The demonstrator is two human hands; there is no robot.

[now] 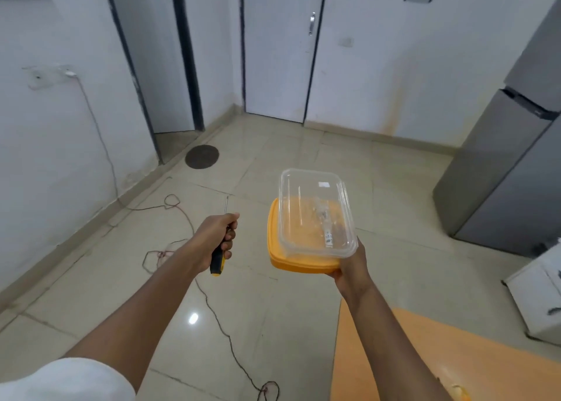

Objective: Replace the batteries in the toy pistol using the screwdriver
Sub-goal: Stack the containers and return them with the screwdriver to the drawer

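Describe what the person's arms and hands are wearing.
Both forearms are bare, with no gloves, rings, watch or bracelets visible on the left hand or the right hand. A white short sleeve covers the left upper arm; the right upper arm is out of view.

White walls, glossy tiled floor (grey fridge right).

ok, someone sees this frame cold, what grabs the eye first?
Probably the clear plastic container resting on its orange lid, both held up mid-frame by the right hand. Next, the screwdriver gripped in the left hand just left of it, shaft pointing up and away. A thin cord snakes across the tiled floor below them.
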